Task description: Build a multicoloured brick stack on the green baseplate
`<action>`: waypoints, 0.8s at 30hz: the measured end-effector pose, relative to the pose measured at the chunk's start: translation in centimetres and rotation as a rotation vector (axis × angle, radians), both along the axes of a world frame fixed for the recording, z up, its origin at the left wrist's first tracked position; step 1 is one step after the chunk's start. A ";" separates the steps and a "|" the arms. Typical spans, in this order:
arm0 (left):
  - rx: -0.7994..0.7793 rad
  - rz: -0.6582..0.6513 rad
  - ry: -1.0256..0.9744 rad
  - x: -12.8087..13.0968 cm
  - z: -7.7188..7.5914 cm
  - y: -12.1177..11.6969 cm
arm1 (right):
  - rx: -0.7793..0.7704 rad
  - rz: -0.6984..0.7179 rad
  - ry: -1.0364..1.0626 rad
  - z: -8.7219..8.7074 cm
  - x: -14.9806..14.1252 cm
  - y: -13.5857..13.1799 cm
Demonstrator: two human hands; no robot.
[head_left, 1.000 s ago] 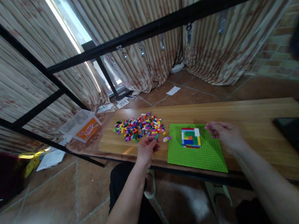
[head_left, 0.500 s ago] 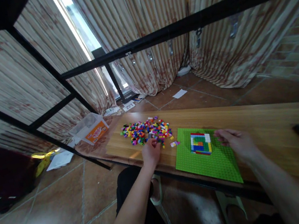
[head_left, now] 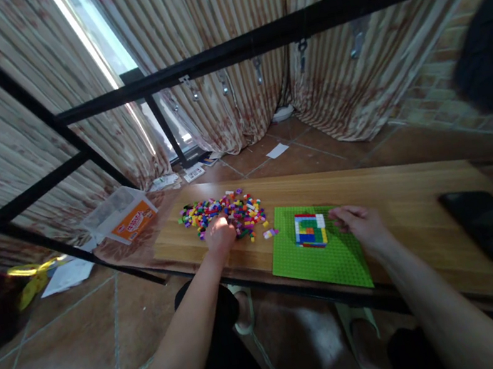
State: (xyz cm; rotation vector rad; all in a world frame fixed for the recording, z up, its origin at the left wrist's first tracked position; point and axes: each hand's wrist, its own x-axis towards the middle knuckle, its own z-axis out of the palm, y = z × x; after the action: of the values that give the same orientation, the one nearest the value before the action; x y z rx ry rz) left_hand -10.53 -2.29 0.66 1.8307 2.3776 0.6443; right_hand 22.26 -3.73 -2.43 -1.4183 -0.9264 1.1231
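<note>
A green baseplate (head_left: pixel 321 267) is lying on the bench (head_left: pixel 406 201), carrying a multicoloured toy-brick build (head_left: pixel 311 231); just right, the right hand (head_left: pixel 358 225) is curling its fingers, while at left the left hand (head_left: pixel 220 235) is covering part of the brick pile (head_left: pixel 241 206); whether either is gripping bricks I cannot tell; far off, striped curtains (head_left: pixel 208 19) are hanging

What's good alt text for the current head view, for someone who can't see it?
A person's left hand is at a pile of colorful bricks on a wooden table, while the right hand is beside a build on a green baseplate. A clear box sits left.
</note>
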 end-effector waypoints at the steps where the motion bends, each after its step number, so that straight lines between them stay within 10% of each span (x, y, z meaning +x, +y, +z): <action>1: 0.014 0.008 -0.023 0.0 0.2 -0.1 | 0.000 -0.004 0.003 0.1 0.0 0.0; 5: 0.057 -0.023 -0.290 1.4 1.1 -1.7 | 0.011 -0.007 0.005 0.4 -0.2 -0.1; 13: -0.213 -0.062 -1.574 8.8 1.6 -6.2 | 0.004 0.005 0.020 0.9 -0.3 -0.3; 24: -0.242 -0.098 -1.558 11.5 2.9 -4.8 | 0.038 0.034 -0.055 0.8 0.0 0.0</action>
State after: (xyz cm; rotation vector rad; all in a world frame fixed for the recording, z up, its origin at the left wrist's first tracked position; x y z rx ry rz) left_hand 1.01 -7.05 3.52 0.6901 1.1767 1.0923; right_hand 22.28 -3.71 -1.66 -1.4135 -1.0088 1.0913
